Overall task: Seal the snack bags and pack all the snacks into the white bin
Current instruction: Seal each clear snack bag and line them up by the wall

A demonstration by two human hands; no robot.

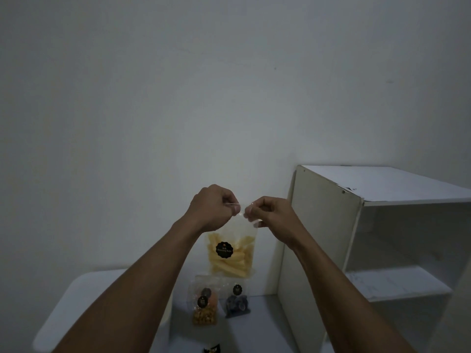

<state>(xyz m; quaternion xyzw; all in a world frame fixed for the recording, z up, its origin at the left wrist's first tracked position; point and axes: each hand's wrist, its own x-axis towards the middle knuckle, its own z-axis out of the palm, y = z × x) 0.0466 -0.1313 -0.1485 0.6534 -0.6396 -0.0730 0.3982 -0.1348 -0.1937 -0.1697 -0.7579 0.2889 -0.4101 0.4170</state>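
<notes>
Obscuring snack bag (pixel 244 261) seal: left hand (pixel 212 208), right hand (pixel 270 216)

The snack bag (pixel 230 250) hangs in the air between both hands, with the left hand (pixel 212 208) pinching its top left and the right hand (pixel 267 215) its top right. Below it, two more bags (pixel 204 304) stand side by side on the table (pixel 262 327). The bin (pixel 84 296) sits to their left and the shelf unit (pixel 321 238) to their right, against the wall (pixel 178 98). A small packet (pixel 212 349) lies nearest.

Plain, dim room, likely a home: white shelf unit (pixel 323 238) against a bare wall (pixel 178 98), tabletop (pixel 262 327) just left of it.
</notes>
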